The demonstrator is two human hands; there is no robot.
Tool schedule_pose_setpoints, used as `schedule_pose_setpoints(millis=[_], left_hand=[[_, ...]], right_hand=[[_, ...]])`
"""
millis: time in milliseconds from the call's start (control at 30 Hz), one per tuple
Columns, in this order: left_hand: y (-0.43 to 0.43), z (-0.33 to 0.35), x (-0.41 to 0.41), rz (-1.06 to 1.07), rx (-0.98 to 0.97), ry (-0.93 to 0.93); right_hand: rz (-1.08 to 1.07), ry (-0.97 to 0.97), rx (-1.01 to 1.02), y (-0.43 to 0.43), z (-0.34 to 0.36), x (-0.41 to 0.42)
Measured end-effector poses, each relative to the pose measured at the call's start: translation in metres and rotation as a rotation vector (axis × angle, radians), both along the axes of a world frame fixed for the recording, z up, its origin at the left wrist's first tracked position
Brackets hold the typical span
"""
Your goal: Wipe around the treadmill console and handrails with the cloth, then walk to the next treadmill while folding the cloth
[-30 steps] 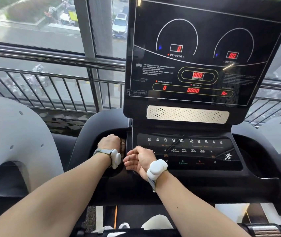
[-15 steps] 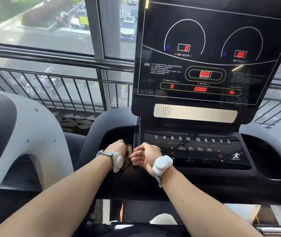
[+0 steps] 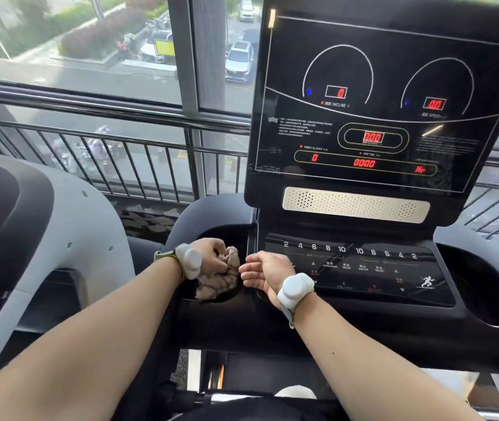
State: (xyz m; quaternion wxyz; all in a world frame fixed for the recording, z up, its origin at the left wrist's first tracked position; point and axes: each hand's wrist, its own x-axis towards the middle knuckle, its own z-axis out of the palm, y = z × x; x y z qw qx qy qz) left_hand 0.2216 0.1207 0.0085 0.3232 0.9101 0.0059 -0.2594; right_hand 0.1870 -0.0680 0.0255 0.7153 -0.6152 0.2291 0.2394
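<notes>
light: bright daylight through window [image 3: 90, 56] | glare on console [image 3: 394, 86] | edges: wide-angle bending

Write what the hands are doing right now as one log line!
left hand: grips crumpled cloth in treadmill's left cup holder | right hand: curled loosely beside cloth, holds nothing | console display: zeros

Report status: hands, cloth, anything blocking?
Left hand grips crumpled cloth in treadmill's left cup recess. Right hand loosely curled beside cloth, holding nothing. Nothing in the way.
</notes>
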Motion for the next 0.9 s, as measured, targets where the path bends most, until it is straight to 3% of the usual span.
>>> schedule_pose_setpoints(millis=[133,333,500,600,767,900], left_hand=[[0.015,0.015,0.006,0.060,-0.194,0.034],[0.025,0.032,0.021,0.146,-0.502,0.063],[0.031,0.042,0.041,0.059,-0.365,0.010],[0.031,0.048,0.046,0.049,-0.350,0.018],[0.035,0.052,0.050,0.107,-0.500,0.019],[0.039,0.056,0.052,0.182,-0.617,0.001]], right_hand=[[-0.032,-0.227,-0.134,0.004,-0.006,0.016],[0.265,-0.276,-0.043,0.007,-0.004,0.030],[0.257,-0.337,0.011,0.014,-0.004,0.038],[0.242,-0.384,-0.101,0.017,-0.003,0.042],[0.221,-0.434,-0.252,0.011,0.002,0.049],[0.134,-0.426,-0.140,0.008,0.007,0.051]])
